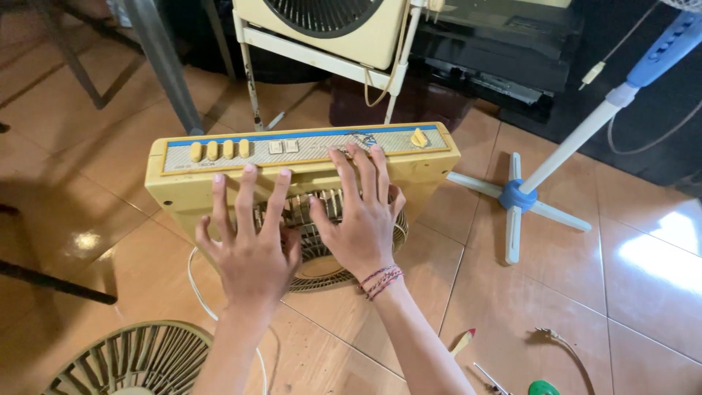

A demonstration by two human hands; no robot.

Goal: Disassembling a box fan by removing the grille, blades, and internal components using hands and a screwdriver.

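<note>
Both hands, left (248, 252) and right (363, 219), rest open on the fan (219, 186): rigid, brittle-looking plastic, best held by its edges.

A yellowed box fan (307, 157) stands upright on the tiled floor at 12 o'clock, control strip on top with 4 yellow buttons, 1 knob, round grille facing the person.

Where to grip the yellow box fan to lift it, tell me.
Probably the two short ends of the yellow box fan, one hand per side: it stands on edge, wide and flat. The left hand and right hand now rest on its front face, with no grip.
</note>
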